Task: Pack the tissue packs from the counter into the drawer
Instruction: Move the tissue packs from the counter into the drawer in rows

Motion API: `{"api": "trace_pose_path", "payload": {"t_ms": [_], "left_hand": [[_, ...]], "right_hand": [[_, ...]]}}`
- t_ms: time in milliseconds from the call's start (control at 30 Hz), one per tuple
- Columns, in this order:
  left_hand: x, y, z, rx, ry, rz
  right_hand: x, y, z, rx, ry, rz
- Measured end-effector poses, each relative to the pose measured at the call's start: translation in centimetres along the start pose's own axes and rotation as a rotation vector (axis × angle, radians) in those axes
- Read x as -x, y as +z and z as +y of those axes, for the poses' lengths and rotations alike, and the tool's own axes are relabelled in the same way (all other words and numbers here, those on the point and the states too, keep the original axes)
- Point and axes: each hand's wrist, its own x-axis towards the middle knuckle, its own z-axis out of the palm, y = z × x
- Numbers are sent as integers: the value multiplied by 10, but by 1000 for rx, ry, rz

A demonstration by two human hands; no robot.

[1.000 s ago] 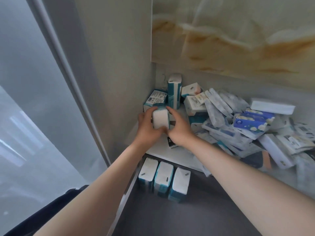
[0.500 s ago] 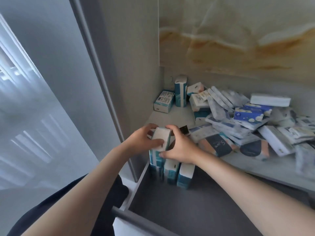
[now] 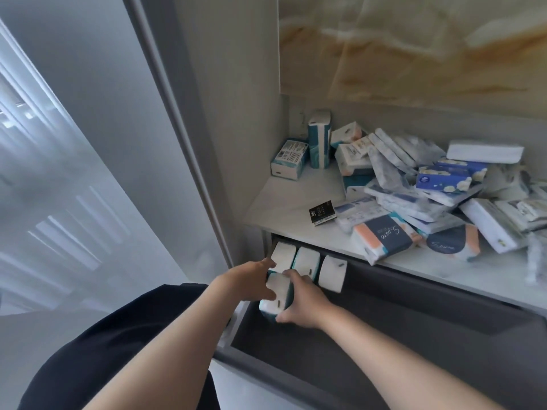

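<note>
Placing now: teal-and-white tissue pack [image 3: 277,295] going into drawer [image 3: 399,335], left side, just in front of back row of three upright packs [image 3: 307,261].
Left hand [image 3: 251,279]: fingers curled over pack's top and left face.
Right hand [image 3: 306,304]: gripping pack's right side and lower edge.
Remaining: large heap of packs [image 3: 414,196] on counter [image 3: 281,208]; task judged barely begun.
Next move: seat pack upright, snug to row, let go, reach back to counter.

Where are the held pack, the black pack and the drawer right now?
held pack [image 3: 277,292]: head view, on its white top face.
black pack [image 3: 323,213]: head view, middle of its printed face.
drawer [image 3: 399,329]: head view, bare part of its dark floor.
</note>
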Motion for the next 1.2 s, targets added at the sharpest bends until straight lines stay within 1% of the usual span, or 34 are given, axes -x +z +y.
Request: {"api": "trace_pose_path", "payload": {"t_ms": [200,300,433,533,633,733,800,867,1000,1133,1200], "left_hand": [[-10,21,-18,-156,50,85],[-15,28,-21,-212,76,106],[-20,31,-20,-224,120,150],[-20,31,-20,-256,158,182],[-18,31,-17,-266,157,139],[-20,19,-11,-351,120,79],[-27,1,-2,-362,100,89],[-35,-20,11,-283,99,160],[-51,-63,36,-66,129,353],[-70,-95,41,35,140,503],[-85,-107,38,77,126,584]], "right_hand": [[-15,29,-1,-158,-23,94],[-15,36,-2,-173,-1,128],[-11,40,-2,-134,24,229],[-8,41,-1,-156,23,188],[-6,36,-2,-207,28,110],[-4,21,-3,-152,-2,47],[-4,5,-5,-69,-47,73],[-7,-16,-9,-33,-86,154],[-23,-72,-21,-58,-146,343],[-53,-125,-32,-27,-198,458],[-76,-145,-35,35,-217,497]]}}
